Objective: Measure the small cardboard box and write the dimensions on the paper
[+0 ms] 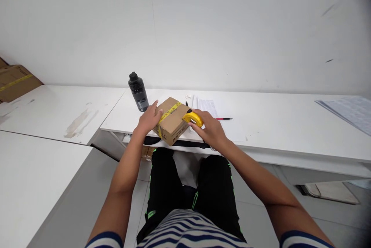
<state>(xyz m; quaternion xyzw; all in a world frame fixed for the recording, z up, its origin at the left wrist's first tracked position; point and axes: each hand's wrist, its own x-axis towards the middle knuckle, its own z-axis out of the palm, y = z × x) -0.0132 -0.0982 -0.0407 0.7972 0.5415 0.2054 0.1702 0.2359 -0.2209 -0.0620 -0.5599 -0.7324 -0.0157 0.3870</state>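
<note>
A small brown cardboard box sealed with a strip of yellow tape sits at the near edge of the white table. My left hand rests flat against the box's left side, fingers stretched out. My right hand is closed round a yellow utility knife, whose front end touches the box's right top edge by the tape.
A black water bottle stands just behind the box to the left. Papers, a red pen and a small round thing lie behind it. More papers lie far right. Cardboard boxes sit far left on another table.
</note>
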